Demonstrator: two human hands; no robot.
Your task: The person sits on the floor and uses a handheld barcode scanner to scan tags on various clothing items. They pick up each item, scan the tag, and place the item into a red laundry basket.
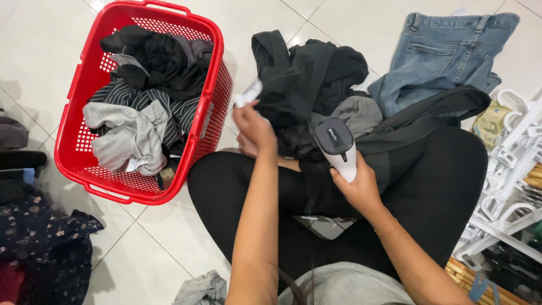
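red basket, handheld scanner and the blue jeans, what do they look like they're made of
Red basket: moulded plastic by the look, glossy, with a perforated lattice wall.
Handheld scanner in the right hand: hard plastic, it seems, with a matte dark grey head and a smooth white grip.
Blue jeans: denim, faded blue, with visible stitched seams, a back pocket and belt loops.

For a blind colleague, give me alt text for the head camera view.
A seated person's right hand grips a grey-and-white handheld scanner while the left hand pinches a white tag on a black garment. A red basket of clothes stands on the left.
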